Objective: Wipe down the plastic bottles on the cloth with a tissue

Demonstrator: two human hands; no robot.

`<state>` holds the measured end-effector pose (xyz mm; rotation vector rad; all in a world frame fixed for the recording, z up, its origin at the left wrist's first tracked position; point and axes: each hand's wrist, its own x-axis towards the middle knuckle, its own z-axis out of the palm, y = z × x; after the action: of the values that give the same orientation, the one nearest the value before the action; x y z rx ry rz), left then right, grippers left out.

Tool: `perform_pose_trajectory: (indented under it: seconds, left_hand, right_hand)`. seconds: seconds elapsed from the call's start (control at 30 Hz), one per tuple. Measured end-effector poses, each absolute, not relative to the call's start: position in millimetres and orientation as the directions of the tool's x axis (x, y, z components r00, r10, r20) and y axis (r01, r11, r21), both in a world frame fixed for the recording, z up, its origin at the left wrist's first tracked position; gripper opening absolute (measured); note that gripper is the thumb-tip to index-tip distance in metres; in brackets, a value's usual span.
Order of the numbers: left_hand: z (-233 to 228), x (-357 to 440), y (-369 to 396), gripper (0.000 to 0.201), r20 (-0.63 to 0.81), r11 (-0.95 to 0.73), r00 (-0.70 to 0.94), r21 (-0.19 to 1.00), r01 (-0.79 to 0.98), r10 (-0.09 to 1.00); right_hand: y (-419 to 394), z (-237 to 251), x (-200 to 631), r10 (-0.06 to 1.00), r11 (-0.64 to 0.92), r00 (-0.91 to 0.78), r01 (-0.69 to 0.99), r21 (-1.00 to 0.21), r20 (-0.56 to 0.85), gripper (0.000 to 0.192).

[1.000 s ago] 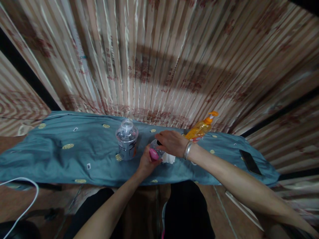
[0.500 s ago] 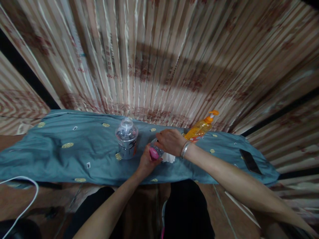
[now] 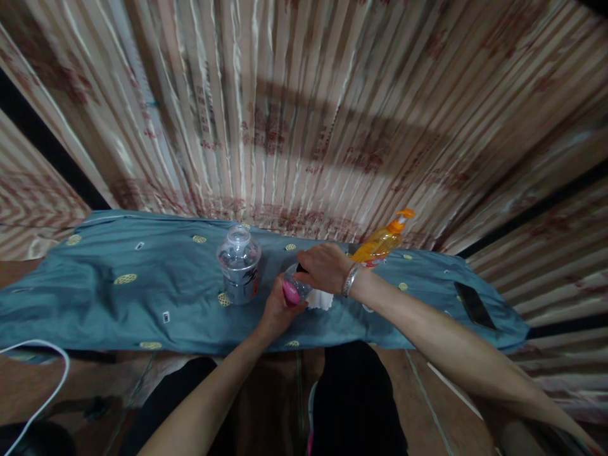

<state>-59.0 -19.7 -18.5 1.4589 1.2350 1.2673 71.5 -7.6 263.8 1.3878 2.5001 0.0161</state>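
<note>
Nearest: dark-clad knees under the table edge, white cable point(image 3: 33, 380) looping at far left near the floor. Both forearms reaching forward to table centre. Left hand point(image 3: 275, 310) wrapped from below around a small clear bottle point(image 3: 293, 288) with a pink end point(image 3: 289, 293), tilted on its side just above the cloth, apparently braced so it cannot turn. Right hand point(image 3: 325, 267), silver bracelet point(image 3: 350, 279) at the wrist, closed over the bottle's far end from above, fingers clamped on a dark part there; exact part hidden. White crumpled tissue point(image 3: 319, 299) right beside, under the hands. Teal patterned tablecloth point(image 3: 118, 297) beneath. Left of the hands, upright clear domed-lid bottle point(image 3: 238, 263), apart. Right, dark phone point(image 3: 468, 303) flat near the table end. Farther, orange pump bottle point(image 3: 382, 240) leaning behind the right hand. Striped curtain point(image 3: 304, 114) at back.
</note>
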Motion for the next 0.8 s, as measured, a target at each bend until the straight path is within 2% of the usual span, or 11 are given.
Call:
perform_pose_trajectory:
  seconds: [0.07, 0.17, 0.23, 0.27, 0.33, 0.37, 0.47, 0.57, 0.7, 0.8]
  left_hand:
    - [-18, -60, -20, 0.051, 0.189, -0.188, 0.008, 0.968, 0.168, 0.982]
    - [-16, -62, -21, 0.051, 0.204, -0.202, 0.012, 0.959, 0.200, 0.979]
    - [-16, -64, -21, 0.051, 0.215, -0.213, 0.013, 0.950, 0.229, 0.976]
    - [-16, -65, -21, 0.052, 0.222, -0.218, 0.011, 0.945, 0.246, 0.975]
    - [-15, -68, -21, 0.052, 0.234, -0.226, 0.005, 0.933, 0.281, 0.972]
    - [-15, -69, -21, 0.052, 0.239, -0.228, 0.002, 0.927, 0.298, 0.971]
    - [-16, -71, -20, 0.051, 0.244, -0.230, 0.002, 0.911, 0.341, 0.970]
    - [-19, -72, -19, 0.051, 0.240, -0.223, -0.001, 0.901, 0.372, 0.971]
    - [-22, -72, -18, 0.050, 0.230, -0.212, -0.002, 0.897, 0.389, 0.973]
    - [-24, -73, -17, 0.051, 0.239, -0.222, 0.003, 0.897, 0.381, 0.971]
  right_hand:
    - [3, 253, 85, 0.852, 0.510, -0.497, 0.859, 0.049, -0.166, 0.032]
    - [23, 223, 118, 0.909, 0.407, -0.416, 0.892, -0.199, -0.006, 0.037]
    - [33, 194, 139, 0.940, 0.314, -0.340, 0.882, -0.351, -0.016, 0.045]
    - [35, 177, 146, 0.963, 0.232, -0.267, 0.894, -0.384, -0.041, 0.044]
    - [34, 143, 152, 0.993, 0.034, -0.075, 0.911, -0.410, -0.085, 0.029]
    - [30, 127, 151, 0.993, -0.004, -0.046, 0.908, -0.418, -0.109, 0.027]
    - [17, 88, 144, 0.989, -0.043, -0.029, 0.886, -0.461, -0.147, 0.020]
    - [10, 69, 143, 0.990, -0.057, -0.023, 0.837, -0.544, -0.139, 0.007]
    - [20, 71, 153, 0.999, -0.039, 0.011, 0.737, -0.675, -0.045, 0.016]
    - [28, 84, 152, 0.998, 0.057, -0.008, 0.508, -0.860, 0.061, 0.034]
